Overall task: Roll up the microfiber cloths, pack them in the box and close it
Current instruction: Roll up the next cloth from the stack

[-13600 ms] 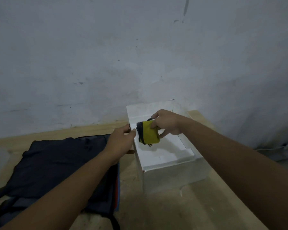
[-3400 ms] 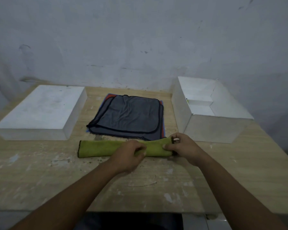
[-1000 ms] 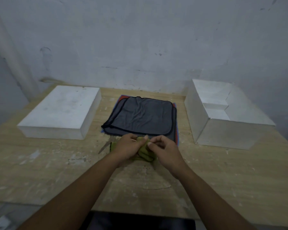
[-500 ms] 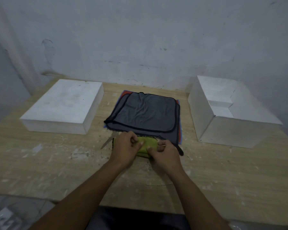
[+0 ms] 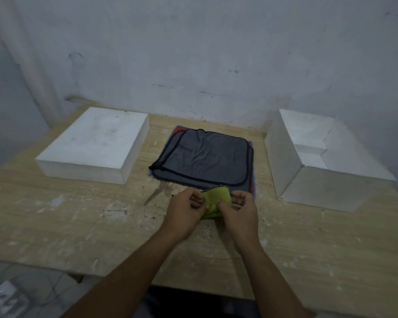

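Observation:
A green microfiber cloth (image 5: 216, 198) is bunched into a short roll in the middle of the wooden table (image 5: 78, 226). My left hand (image 5: 185, 210) grips its left side and my right hand (image 5: 238, 210) grips its right side; much of the roll is hidden by my fingers. Just behind it lies a flat stack of cloths, grey (image 5: 207, 159) on top with red and blue edges showing beneath. The open white box (image 5: 285, 171) stands at the right, and what it holds is hidden from here. Its white lid (image 5: 94, 143) lies at the left.
A grey-white wall (image 5: 193, 53) runs close behind the table. The table's front edge is near my forearms, with the floor (image 5: 21, 294) visible below at the left.
Over the last second the green roll has become shorter and thicker between my hands. My hands have stayed close together on it. The view has shifted slightly.

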Demonstrator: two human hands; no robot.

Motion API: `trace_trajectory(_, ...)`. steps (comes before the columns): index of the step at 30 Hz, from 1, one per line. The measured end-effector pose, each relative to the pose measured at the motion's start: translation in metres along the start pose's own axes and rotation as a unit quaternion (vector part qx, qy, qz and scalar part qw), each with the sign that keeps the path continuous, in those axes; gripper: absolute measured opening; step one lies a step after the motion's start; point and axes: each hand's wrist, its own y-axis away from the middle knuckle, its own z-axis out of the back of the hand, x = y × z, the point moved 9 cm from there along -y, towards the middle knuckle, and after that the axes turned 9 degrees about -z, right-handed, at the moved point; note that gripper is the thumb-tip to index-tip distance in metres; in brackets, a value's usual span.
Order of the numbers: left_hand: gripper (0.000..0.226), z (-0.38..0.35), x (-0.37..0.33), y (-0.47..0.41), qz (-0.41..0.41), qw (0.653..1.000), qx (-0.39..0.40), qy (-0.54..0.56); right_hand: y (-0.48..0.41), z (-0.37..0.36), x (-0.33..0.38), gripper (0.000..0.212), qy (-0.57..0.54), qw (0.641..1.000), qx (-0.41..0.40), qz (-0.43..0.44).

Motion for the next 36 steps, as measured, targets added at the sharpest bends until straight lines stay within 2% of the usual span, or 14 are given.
trace_trajectory(4, 0.029, 0.014, 0.006, 0.003, 0.035, 0.998, -0.045, 0.023, 0.008, -0.013, 0.012, 0.046, 0.035, 0.997, 0.042, 0.054)
trace_trajectory(8, 0.032, 0.026, 0.022, 0.003, 0.121, 0.986, -0.042, 0.104, 0.016, -0.029, 0.022, 0.047, 0.077, 0.990, 0.055, 0.109)
trace_trajectory(11, 0.021, 0.034, 0.035, 0.007, 0.204, 0.950, -0.064, 0.230, 0.026, -0.047, 0.032, 0.040, 0.147, 0.970, 0.060, 0.185)
trace_trajectory(13, 0.019, 0.040, 0.040, 0.010, 0.239, 0.927, -0.077, 0.277, 0.034, -0.060, 0.036, 0.036, 0.190, 0.951, 0.071, 0.234)
trace_trajectory(15, 0.032, 0.049, 0.046, 0.011, 0.247, 0.927, -0.084, 0.270, 0.042, -0.071, 0.037, 0.033, 0.218, 0.931, 0.078, 0.281)
trace_trajectory(18, 0.050, 0.068, 0.051, 0.013, 0.225, 0.950, -0.098, 0.195, 0.050, -0.085, 0.032, 0.033, 0.261, 0.908, 0.101, 0.312)
trace_trajectory(21, 0.048, 0.077, 0.053, 0.017, 0.199, 0.964, -0.080, 0.155, 0.054, -0.096, 0.024, 0.032, 0.281, 0.901, 0.134, 0.303)
trace_trajectory(24, 0.042, 0.076, 0.052, 0.020, 0.190, 0.967, -0.056, 0.162, 0.057, -0.098, 0.024, 0.025, 0.265, 0.902, 0.162, 0.301)
trace_trajectory(27, 0.040, 0.077, 0.053, 0.021, 0.178, 0.971, -0.056, 0.148, 0.052, -0.086, 0.029, 0.015, 0.231, 0.924, 0.129, 0.277)
trace_trajectory(29, 0.040, 0.077, 0.055, 0.020, 0.169, 0.975, -0.056, 0.135, 0.041, -0.075, 0.023, 0.014, 0.235, 0.943, 0.069, 0.227)
trace_trajectory(31, 0.038, 0.076, 0.057, 0.019, 0.165, 0.976, -0.056, 0.134, 0.031, -0.069, 0.012, 0.027, 0.263, 0.951, 0.045, 0.156)
trace_trajectory(33, 0.035, 0.073, 0.060, 0.019, 0.169, 0.973, -0.058, 0.144, 0.027, -0.069, 0.005, 0.038, 0.275, 0.953, 0.064, 0.107)
trace_trajectory(36, 0.027, 0.068, 0.063, 0.019, 0.170, 0.972, -0.046, 0.154, 0.025, -0.070, 0.008, 0.035, 0.220, 0.969, 0.095, 0.055)
